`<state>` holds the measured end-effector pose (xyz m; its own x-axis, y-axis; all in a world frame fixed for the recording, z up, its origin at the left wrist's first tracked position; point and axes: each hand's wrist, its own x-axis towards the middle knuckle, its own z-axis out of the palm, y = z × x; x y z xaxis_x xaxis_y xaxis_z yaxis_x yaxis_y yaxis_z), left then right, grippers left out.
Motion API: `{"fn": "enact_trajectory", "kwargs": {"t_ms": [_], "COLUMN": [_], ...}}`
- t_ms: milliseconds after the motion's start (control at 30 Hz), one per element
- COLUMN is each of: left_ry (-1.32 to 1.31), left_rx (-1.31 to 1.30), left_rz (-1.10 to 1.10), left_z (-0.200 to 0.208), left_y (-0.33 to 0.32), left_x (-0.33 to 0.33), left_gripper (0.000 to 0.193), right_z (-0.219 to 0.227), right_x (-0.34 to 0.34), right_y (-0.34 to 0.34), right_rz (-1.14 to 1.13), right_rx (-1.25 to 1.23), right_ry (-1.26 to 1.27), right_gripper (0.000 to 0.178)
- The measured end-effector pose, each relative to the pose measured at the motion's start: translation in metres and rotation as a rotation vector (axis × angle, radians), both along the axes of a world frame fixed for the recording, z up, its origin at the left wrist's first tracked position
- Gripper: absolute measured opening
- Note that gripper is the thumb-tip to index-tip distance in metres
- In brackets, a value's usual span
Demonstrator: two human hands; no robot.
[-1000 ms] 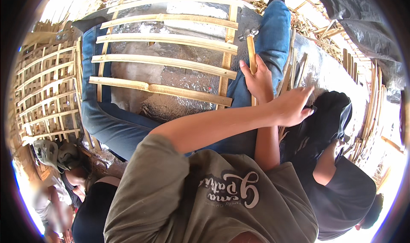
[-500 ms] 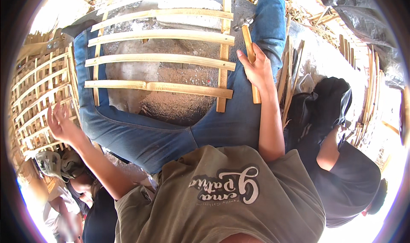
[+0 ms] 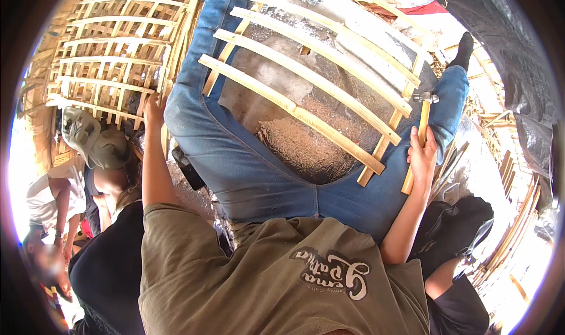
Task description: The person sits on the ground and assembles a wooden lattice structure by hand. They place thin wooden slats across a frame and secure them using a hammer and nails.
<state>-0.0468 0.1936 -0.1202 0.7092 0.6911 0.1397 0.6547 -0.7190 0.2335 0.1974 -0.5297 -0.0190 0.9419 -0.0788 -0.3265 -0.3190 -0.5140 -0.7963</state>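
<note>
right hand (image 3: 424,155): fingers loosely closed round the wooden handle of the hammer (image 3: 424,118), by the right thigh; metal head just beside the slat frame's (image 3: 291,107) right rail. left hand (image 3: 153,107): at the woven lattice panel's (image 3: 112,59) lower right corner, fingers curled, can't tell if gripping. frame: slats across 2 rails, between jeans legs, over the floor (image 3: 259,108).

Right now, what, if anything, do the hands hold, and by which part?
The right hand holds the hammer by the middle of its wooden handle; whether the left hand grips anything is unclear.
</note>
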Motion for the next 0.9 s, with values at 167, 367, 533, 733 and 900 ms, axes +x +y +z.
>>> {"fn": "enact_trajectory", "kwargs": {"t_ms": [167,367,533,733,900], "left_ry": [0.071,-0.034,-0.130,-0.066,-0.007], "left_rx": [-0.024,-0.054,-0.087,0.377,-0.014], "left_rz": [-0.019,0.007,0.087,-0.099,-0.114], "left_z": [-0.055,-0.035,0.006,0.005,-0.026], "left_y": [0.029,0.014,-0.008,-0.038,-0.038], "left_x": [-0.013,0.001,-0.003,0.005,0.007], "left_gripper": [0.035,0.034,0.037,0.036,0.034], "right_z": [0.000,0.003,0.002,0.002,0.003], "right_x": [0.002,0.003,0.001,0.000,0.000], "right_y": [0.000,-0.003,0.001,-0.001,-0.001], "right_rz": [-0.003,-0.015,-0.031,-0.019,-0.026], "right_rx": [0.008,0.005,0.023,0.032,0.007], "right_ry": [0.013,0.039,0.019,0.013,0.007], "right_gripper": [0.055,0.055,0.057,0.061,0.060]}}
